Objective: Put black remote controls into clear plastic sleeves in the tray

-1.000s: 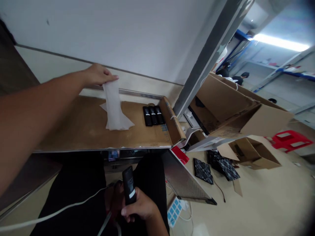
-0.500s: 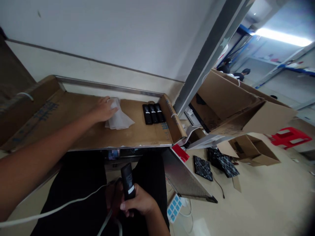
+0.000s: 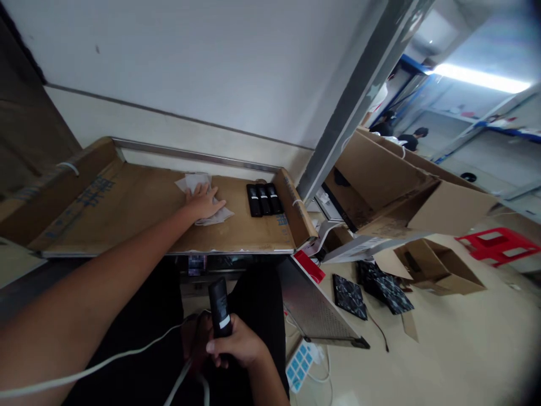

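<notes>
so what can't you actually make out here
- Head view: the white sheets under the left hand are partly covered by it, so their count is unclear.
- The lower end of the black device is hidden inside the right hand.
- A label on the tray edge is blurred.
- The white cable runs off the left edge.
- The three black units have labels too small to read.

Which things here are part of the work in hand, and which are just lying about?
In hand:
left hand flat on white sheets
right hand gripping black device
three black devices on tray

Lying about:
boxes
red stool
power strip
</notes>
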A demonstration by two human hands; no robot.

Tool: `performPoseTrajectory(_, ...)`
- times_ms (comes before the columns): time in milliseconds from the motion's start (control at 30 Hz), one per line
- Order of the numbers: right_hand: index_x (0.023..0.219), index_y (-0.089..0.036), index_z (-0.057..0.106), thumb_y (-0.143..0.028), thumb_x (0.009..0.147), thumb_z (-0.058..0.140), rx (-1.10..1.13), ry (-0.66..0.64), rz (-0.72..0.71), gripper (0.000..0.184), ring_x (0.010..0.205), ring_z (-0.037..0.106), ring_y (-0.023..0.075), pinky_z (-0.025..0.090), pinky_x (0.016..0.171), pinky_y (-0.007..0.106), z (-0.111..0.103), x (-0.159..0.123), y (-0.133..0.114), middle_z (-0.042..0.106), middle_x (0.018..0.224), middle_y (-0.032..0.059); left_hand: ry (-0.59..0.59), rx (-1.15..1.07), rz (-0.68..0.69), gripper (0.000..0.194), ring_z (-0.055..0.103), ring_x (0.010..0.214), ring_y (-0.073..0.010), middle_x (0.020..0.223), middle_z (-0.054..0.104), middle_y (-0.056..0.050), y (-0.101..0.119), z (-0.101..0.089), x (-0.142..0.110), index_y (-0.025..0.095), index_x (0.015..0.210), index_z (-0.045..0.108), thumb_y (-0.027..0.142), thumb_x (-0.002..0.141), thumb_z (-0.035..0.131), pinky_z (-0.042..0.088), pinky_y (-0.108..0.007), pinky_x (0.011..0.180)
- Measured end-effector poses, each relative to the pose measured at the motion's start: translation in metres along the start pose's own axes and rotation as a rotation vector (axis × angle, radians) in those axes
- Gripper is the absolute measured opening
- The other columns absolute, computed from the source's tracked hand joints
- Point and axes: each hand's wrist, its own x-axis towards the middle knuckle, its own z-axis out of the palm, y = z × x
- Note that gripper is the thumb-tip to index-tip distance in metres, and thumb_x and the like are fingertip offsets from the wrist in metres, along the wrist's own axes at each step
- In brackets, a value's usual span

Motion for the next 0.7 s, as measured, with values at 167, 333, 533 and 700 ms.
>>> performPoseTrajectory(167,0.068,-0.011,0.063,-0.051,0.05,0.095,0.024,0.025,-0.021,0.054,0.041,0.054,0.0098,0.034,0.037,0.018,-0.002,-0.004,0.003,0.06,0.052,-0.0002,0.015,0.048,0.079,0.078,0.016,0.153,-0.0408,0.168,0.022,-0.016,-0.029,0.003,-0.005,0.018,0.159,0.035,0.068,0.099,0.03,0.012,-0.068,0.117)
performPoseTrajectory(333,0.07,-0.011,0.063,-0.052,0.049,0.096,0.025,0.01,-0.029,0.056,0.041,0.053,0.0096,0.034,0.037,0.019,-0.001,-0.002,0.0,0.06,0.053,-0.0004,0.005,0.027,0.127,0.069,0.016,0.153,-0.0359,0.167,0.025,-0.016,-0.07,-0.013,-0.015,0.017,0.156,0.039,0.061,0.103,0.032,0.01,-0.062,0.119)
performPoseTrajectory(533,0.07,-0.011,0.063,-0.049,0.054,0.095,0.023,-0.006,-0.05,0.052,0.042,0.054,0.0096,0.034,0.037,0.018,-0.003,-0.002,0.002,0.061,0.054,0.0002,0.165,-0.053,0.255,0.054,0.023,0.151,-0.0224,0.166,0.028,-0.014,-0.106,-0.028,-0.031,0.008,0.148,0.046,0.04,0.104,0.044,0.015,-0.042,0.124)
performPoseTrajectory(700,0.07,-0.013,0.061,-0.049,0.055,0.093,0.13,0.022,-0.141,0.05,0.041,0.052,0.0089,0.033,0.035,0.017,-0.005,-0.002,0.005,0.058,0.052,-0.0022,0.563,-0.241,0.404,0.044,0.051,0.112,-0.0105,0.128,0.064,-0.007,-0.067,-0.072,-0.074,0.003,0.125,0.057,0.039,0.103,0.046,0.04,-0.032,0.11)
